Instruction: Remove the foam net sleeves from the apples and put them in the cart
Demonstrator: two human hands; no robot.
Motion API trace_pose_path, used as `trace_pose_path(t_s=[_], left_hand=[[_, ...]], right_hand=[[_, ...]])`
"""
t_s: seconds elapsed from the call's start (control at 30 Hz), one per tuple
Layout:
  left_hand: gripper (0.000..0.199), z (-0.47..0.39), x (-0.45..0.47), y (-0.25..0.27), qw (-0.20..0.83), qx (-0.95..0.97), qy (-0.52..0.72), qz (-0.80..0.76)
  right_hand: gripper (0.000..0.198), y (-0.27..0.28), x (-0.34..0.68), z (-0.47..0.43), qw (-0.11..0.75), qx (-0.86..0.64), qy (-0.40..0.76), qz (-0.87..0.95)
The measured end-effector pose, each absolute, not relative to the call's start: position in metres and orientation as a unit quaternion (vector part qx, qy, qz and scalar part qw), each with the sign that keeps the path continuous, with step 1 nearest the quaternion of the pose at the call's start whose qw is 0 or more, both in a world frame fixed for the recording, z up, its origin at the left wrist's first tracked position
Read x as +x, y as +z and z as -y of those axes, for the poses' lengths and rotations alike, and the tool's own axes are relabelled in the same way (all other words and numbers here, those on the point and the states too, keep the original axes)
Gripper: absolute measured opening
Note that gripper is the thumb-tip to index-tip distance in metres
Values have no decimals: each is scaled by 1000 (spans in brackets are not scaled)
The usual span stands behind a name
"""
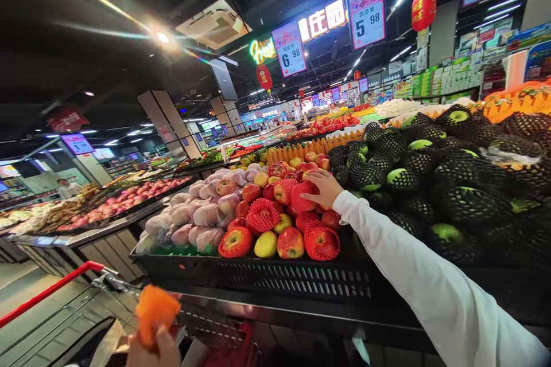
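Left hand pinches an irregular bright-orange lump, held low probably so the right hand reaches freely, curved over a round, red-foam-netted apple; whether grasping, I cannot tell.

Black slotted crate: red apples, yellow apples; pale wrapped fruit at left.

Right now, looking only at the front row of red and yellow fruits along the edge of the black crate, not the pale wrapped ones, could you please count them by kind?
Fruits in red foam nets: 2
Bare red apple: 1
Bare yellow fruit: 1
Total: 4
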State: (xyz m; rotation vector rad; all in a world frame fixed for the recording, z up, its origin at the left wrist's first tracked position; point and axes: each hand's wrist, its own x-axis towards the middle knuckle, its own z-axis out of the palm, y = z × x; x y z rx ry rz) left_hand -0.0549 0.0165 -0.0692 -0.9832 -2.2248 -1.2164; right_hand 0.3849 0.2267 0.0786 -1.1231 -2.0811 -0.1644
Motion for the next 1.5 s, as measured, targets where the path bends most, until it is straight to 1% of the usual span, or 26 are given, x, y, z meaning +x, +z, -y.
trace_pose_path(t_s=[0.07,0.13,0.17,0.23,0.3,0.33,0.4,0.47,0.53,0.57,0.67,0.73,0.83,0.9,0.97,1.03,1.1,1.17,1.23,1.33,1.4,1.5], left_hand=[[45,-40,-23,-58,208,-396,-494,746],[40,-62,21,-45,179,-437,-559,681],[38,-72,46,-38,158,-453,-603,638],[27,-91,96,-23,122,-489,-681,532],[16,-108,141,-5,102,-540,-711,438],[16,-115,160,3,109,-556,-710,417],[20,-128,187,16,136,-608,-677,391],[30,-137,201,22,141,-641,-640,399],[42,-142,204,22,120,-662,-615,412],[45,-143,203,20,103,-671,-607,413],[41,-144,198,16,64,-700,-592,394],[40,-144,196,15,53,-715,-581,384],[39,-144,196,13,65,-722,-572,385],[34,-143,197,12,84,-710,-577,396],[36,-142,196,10,77,-693,-588,410],[40,-139,195,8,32,-689,-601,404],[43,-137,194,5,-8,-694,-618,369],[43,-137,192,3,-3,-691,-634,348],[41,-138,192,2,27,-682,-630,370],[29,-140,194,5,45,-681,-601,415],[25,-140,196,7,27,-680,-596,426],[32,-140,198,9,-6,-658,-629,414]], right_hand=[[52,83,383,-221,418,-416,-67,805],[43,89,381,-214,467,-356,-52,808],[37,92,380,-210,491,-317,-31,811],[31,96,377,-202,519,-253,44,815],[35,98,373,-196,512,-234,164,810],[41,97,371,-193,493,-238,233,803],[54,95,368,-191,440,-250,349,788],[61,91,365,-191,399,-258,398,785],[62,89,362,-192,375,-262,393,798],[63,88,361,-193,363,-263,390,804],[66,84,358,-195,337,-262,400,811],[60,83,358,-196,342,-259,403,808],[48,86,362,-198,397,-270,385,788],[45,91,365,-199,457,-280,359,764],[44,97,367,-199,513,-268,358,733],[43,102,367,-198,549,-237,386,702],[43,104,366,-197,548,-215,424,688],[44,102,365,-195,528,-210,468,677],[45,100,363,-193,499,-212,522,658],[45,98,361,-191,468,-219,577,632],[45,99,361,-191,475,-224,587,616],[46,102,361,-191,513,-228,579,592]])
